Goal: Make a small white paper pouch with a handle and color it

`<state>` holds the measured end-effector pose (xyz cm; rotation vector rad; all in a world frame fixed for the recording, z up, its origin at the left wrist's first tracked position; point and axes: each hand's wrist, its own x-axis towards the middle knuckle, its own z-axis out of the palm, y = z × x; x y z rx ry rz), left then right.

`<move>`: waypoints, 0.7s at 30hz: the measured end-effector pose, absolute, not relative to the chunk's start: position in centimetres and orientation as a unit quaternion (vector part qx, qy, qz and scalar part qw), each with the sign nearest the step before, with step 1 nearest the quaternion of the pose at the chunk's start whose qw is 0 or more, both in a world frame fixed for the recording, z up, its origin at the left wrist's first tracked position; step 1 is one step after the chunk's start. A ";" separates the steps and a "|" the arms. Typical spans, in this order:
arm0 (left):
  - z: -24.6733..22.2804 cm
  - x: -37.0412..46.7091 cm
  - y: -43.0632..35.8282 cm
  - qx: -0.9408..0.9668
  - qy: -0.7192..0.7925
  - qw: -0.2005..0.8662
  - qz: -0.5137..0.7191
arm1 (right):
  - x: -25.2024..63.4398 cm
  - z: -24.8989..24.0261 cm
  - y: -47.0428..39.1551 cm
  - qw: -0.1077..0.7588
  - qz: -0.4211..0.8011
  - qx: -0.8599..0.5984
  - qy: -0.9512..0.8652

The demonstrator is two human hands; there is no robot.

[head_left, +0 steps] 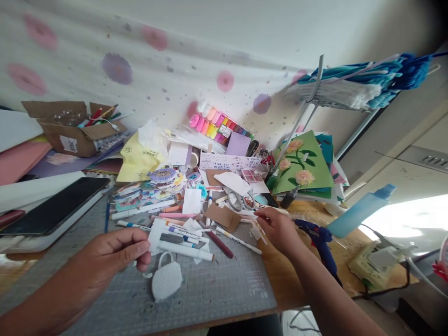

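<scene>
Between the thumb and fingers of my left hand (121, 249) is a small white textured piece (154, 237), pinched above the grey cutting mat (241, 289). Just right of and below it, a small white bag-shaped piece with a looped handle (167, 281) lies on the mat. My right hand (276, 229) reaches over the pile's right side, close to the scissors (235, 199) and some thin white strips (258, 232). Its fingers are bent together; what lies under the fingertips, if anything, is hidden.
Markers (189, 250) and paper scraps cover the mat's far half. To the right lie a blue glue gun (320, 245) and a light blue bottle (362, 210). A phone (56, 205) rests at left, a cardboard box (70, 130) behind it. Pipe cleaners (357, 86) hang over the right side.
</scene>
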<state>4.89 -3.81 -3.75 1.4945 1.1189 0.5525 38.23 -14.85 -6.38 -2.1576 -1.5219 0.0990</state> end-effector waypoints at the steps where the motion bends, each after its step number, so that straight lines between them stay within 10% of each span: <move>1: -3.4 4.9 -4.0 0.641 0.470 0.559 0.236 | 37.9 -6.2 -13.4 0.235 0.039 -0.795 -0.557; 10: -1.7 3.5 -3.6 0.687 0.442 0.515 0.260 | 39.0 -6.4 -2.9 0.194 0.122 -0.846 -0.481; 21: -2.0 1.4 -1.1 0.546 0.473 0.590 0.361 | 38.5 -3.2 -5.2 0.479 0.313 -0.689 -0.445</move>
